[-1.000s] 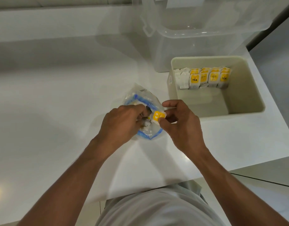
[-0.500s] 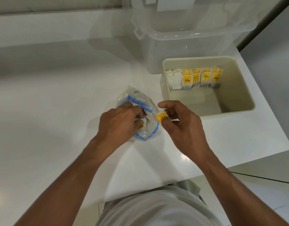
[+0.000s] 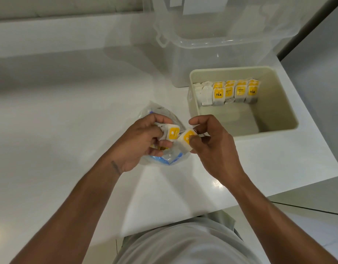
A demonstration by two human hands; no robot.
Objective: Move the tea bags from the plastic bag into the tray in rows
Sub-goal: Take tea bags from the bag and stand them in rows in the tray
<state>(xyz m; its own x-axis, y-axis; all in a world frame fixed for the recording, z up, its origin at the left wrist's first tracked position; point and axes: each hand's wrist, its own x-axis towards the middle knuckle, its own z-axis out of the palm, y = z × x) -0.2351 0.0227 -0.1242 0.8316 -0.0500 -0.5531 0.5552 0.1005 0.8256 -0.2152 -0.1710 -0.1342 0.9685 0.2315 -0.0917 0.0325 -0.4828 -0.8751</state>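
White counter. Clear bin at the back, top cut off. Beige tray: row of tea bags along the far wall, count unclear. Plastic bag mostly hidden under the hands. Left hand grips a tea bag; right hand pinches a second tea bag just beside it, above the bag.

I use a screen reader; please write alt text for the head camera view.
A person's left hand holds a tea bag and the right hand pinches a second tea bag, over a plastic bag on a white counter. To the right, a beige tray holds a row of tea bags along its far wall, with a clear bin behind.
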